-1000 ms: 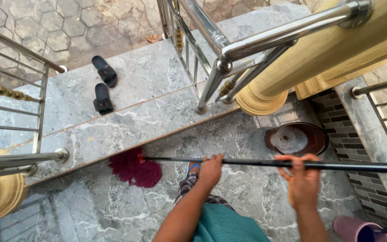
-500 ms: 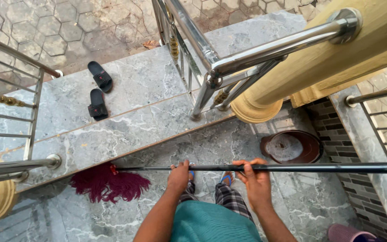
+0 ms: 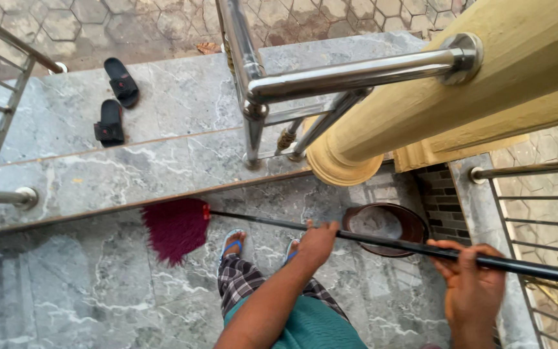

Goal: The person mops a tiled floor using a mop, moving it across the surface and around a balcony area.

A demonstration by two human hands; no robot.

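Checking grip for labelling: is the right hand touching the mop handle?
Touching. The head view shows the right hand wrapped around the black mop handle, fingers curled over it with no gap.

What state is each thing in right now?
Mop: head down on the wet tile, handle held nearly level.
Left hand: gripping the handle mid-shaft.
Right hand: gripping the handle farther back.
Basin: upright on the floor, under the handle.
Sandals: off, lying apart on the step.
Tiles: wet and shiny.
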